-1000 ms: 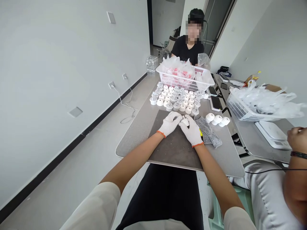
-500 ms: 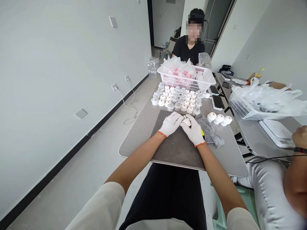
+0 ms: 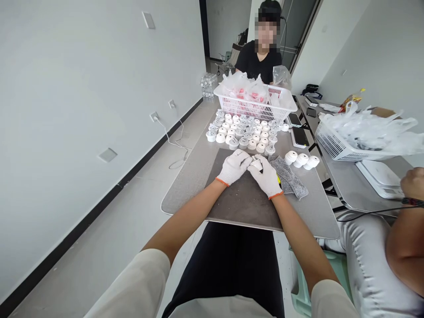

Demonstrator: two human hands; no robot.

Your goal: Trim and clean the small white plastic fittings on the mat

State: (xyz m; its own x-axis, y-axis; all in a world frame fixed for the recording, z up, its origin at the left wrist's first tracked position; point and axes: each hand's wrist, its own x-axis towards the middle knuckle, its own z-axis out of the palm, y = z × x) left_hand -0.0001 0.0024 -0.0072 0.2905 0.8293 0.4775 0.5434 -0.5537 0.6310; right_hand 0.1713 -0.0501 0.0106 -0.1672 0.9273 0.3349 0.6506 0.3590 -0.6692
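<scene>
Both of my hands wear white knitted gloves with orange cuffs, and they meet over the dark mat (image 3: 247, 205). Between them is a small white cup-shaped plastic piece (image 3: 256, 164), partly covered by the fingers. My right hand (image 3: 267, 177) is closed around its right side. From the left, my left hand (image 3: 233, 168) has its fingertips bent together against the piece. Just beyond the hands stand rows of similar white round pieces (image 3: 251, 145), some with grey tops. A grey knitted cloth (image 3: 291, 179) lies beside my right hand, with something yellow (image 3: 278, 179) partly hidden at its edge.
Several stacked white pieces (image 3: 301, 160) stand right of the cloth. A white basket (image 3: 255, 106) with plastic bags is at the far end, before a person in black (image 3: 258, 62). Phones (image 3: 300, 137) lie near the right edge. Another basket (image 3: 334, 143) and a seated person's arm (image 3: 406, 247) are farther right.
The whole view has shifted slightly, so everything sits a little higher and further left. My hands stay together on the white piece, with only small finger movement.
</scene>
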